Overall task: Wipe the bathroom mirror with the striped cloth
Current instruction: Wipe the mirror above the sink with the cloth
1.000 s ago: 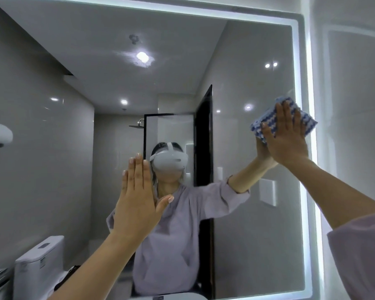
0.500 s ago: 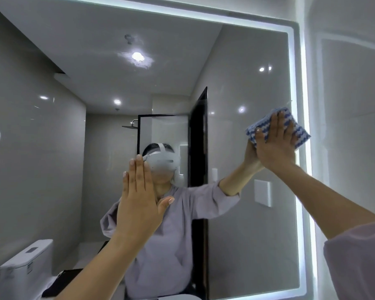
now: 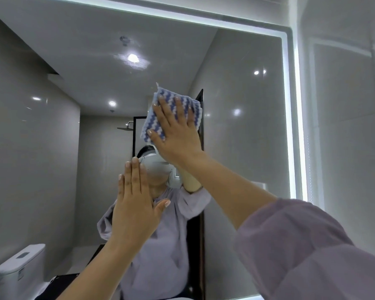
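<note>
I'm mid-wipe: my right hand point(image 3: 175, 135) presses the striped cloth point(image 3: 171, 111) flat, fingers spread, against the mirror point(image 3: 247, 131). My left hand point(image 3: 134, 204), below it, is open and empty. Next I'd judge a firm sweep across unwiped glass.

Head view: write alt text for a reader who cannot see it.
A right hand presses a blue-and-white striped cloth flat against a lit bathroom mirror, upper centre. The left hand rests open on the glass below it.
</note>
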A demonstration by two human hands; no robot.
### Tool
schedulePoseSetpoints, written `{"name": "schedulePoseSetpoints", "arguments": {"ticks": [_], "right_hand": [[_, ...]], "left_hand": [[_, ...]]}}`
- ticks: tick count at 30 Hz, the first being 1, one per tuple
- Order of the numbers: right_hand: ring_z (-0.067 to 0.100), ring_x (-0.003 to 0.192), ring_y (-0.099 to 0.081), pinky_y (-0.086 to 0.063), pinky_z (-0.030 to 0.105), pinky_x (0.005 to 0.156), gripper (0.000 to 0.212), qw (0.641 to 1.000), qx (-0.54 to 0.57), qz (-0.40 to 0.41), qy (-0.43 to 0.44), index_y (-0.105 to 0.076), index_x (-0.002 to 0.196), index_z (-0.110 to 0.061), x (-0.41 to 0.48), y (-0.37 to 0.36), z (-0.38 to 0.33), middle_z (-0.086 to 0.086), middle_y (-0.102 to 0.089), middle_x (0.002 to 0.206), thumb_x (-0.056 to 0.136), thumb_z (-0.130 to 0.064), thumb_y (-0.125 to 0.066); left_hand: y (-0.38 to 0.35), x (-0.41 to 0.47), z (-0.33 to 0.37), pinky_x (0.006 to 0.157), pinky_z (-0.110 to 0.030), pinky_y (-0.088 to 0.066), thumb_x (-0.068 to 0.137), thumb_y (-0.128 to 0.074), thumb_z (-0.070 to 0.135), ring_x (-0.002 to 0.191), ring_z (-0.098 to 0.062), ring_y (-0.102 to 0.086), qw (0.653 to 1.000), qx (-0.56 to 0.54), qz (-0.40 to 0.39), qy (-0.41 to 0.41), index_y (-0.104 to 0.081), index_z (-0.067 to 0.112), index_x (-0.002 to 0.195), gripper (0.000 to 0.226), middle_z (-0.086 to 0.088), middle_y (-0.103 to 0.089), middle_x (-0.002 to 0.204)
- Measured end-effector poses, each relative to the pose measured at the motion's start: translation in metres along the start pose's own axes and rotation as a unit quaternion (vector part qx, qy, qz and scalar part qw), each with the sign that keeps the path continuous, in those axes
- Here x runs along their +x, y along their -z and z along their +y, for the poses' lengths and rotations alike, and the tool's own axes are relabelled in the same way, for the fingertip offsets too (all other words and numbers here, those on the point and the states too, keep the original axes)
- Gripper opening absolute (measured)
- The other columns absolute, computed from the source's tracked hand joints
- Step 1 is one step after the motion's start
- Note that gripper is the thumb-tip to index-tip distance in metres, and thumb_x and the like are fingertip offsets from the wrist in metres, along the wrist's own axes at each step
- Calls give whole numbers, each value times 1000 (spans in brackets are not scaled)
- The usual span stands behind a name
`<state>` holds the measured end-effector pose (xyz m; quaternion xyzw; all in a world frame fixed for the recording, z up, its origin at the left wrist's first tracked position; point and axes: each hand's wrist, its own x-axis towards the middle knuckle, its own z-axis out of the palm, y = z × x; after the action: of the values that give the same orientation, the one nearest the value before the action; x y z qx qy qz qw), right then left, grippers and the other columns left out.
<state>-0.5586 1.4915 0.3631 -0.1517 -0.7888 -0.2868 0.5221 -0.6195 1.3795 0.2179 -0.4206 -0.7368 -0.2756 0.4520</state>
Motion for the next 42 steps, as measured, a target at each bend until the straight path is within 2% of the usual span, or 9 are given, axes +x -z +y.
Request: {"name": "schedulePoseSetpoints", "arguments": {"ticks": [5,11,15,18,23,28,35,42], "right_hand": [[25,145,19,11,50,117,72,1000,-4,-3,16,5,152,-23,4,1,1,-3,10,161,96,-58,-22],[26,146,17,9,49,118,73,999,-29,-9,39,5,152,-23,5,4,11,-1,9,161,95,-60,-22],[25,147,13,15,44,117,72,997,-42,4,57,0,153,-25,6,5,24,-3,4,161,94,-60,-24],[25,146,16,19,43,115,73,998,-50,2,44,4,152,-25,8,7,38,-2,8,161,94,-63,-19],[24,146,15,14,44,117,74,999,-40,7,-12,4,152,-26,3,13,77,-3,9,161,92,-66,-14],[25,147,9,0,49,119,73,994,-44,2,-98,3,152,-28,-12,21,130,-6,6,161,91,-65,-12],[25,147,9,7,46,119,67,967,-23,2,-253,3,152,-26,-61,31,207,-2,5,161,97,-55,-22],[21,147,12,6,42,119,67,946,22,-14,-323,7,152,-26,-98,36,235,-7,11,160,98,-53,-22]], "left_hand": [[0,0,-1,114,-35,20,75,6,72,140,-26,30,1000,5,-3,-2,24,0,141,99,-15,33,150],[-1,1,-1,115,-37,16,73,8,72,139,-27,30,1000,10,-11,1,26,0,141,100,-16,34,149],[-1,1,-2,116,-37,13,73,7,73,140,-26,29,1000,7,-14,2,24,1,142,101,-15,32,151],[-1,1,-2,117,-38,12,72,9,75,141,-27,27,1000,4,-13,-3,20,0,143,103,-15,30,151],[-1,0,-3,117,-37,11,73,5,74,140,-26,29,1000,3,-12,-7,20,0,143,102,-15,31,151],[0,-1,-3,117,-38,11,76,-1,73,141,-26,27,1000,2,-9,-14,20,1,143,101,-15,29,151],[-4,-1,-4,118,-39,8,76,1,73,141,-26,28,1000,8,-10,-11,21,1,142,100,-16,31,151],[-7,0,-5,119,-40,5,78,-10,72,144,-27,18,1000,-8,4,-20,10,-1,145,101,-15,20,155]]}}
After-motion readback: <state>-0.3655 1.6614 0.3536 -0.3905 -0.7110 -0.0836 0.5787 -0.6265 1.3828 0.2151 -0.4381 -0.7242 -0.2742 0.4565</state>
